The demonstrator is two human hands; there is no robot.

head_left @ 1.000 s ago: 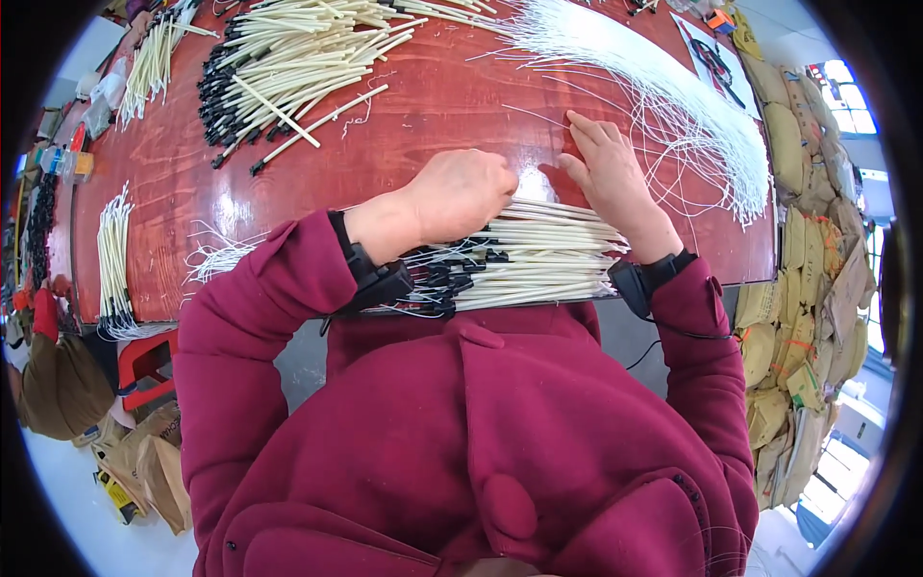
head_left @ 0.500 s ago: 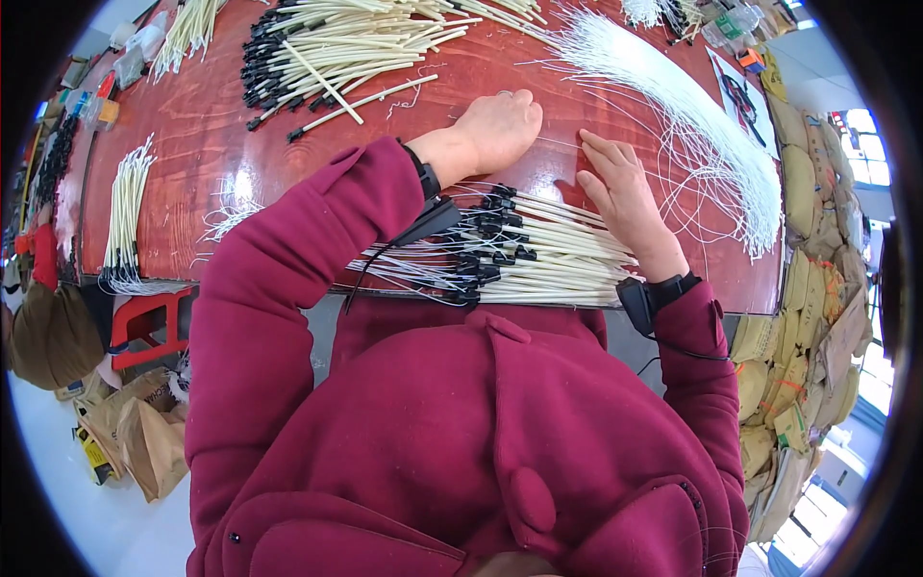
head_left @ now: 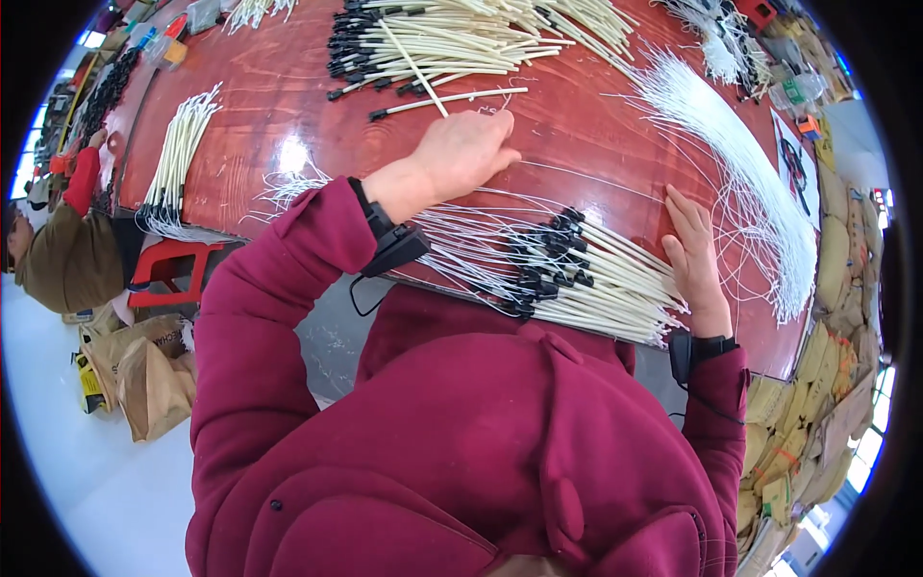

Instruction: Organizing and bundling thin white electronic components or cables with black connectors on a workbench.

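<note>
My left hand (head_left: 468,151) reaches out over the red-brown table (head_left: 269,106), fingers curled down on the wood just below a single cream tube with a black end (head_left: 447,99); whether it pinches a thin wire is unclear. My right hand (head_left: 694,258) lies flat, fingers together, on the table beside a bundle of cream tubes with black connectors and thin white wires (head_left: 577,274) at the near edge. A big pile of the same tubes (head_left: 452,38) lies farther out.
A long sheaf of thin white wires (head_left: 740,173) curves along the right side. A smaller tube bundle (head_left: 178,159) lies at the left edge. A red stool (head_left: 168,269), brown paper bags (head_left: 144,370) and another person (head_left: 58,250) are left; sacks (head_left: 836,279) right.
My left hand left the near bundle and stretched forward toward the far pile of tubes. My right hand stayed flat beside the bundle. The view swung left.
</note>
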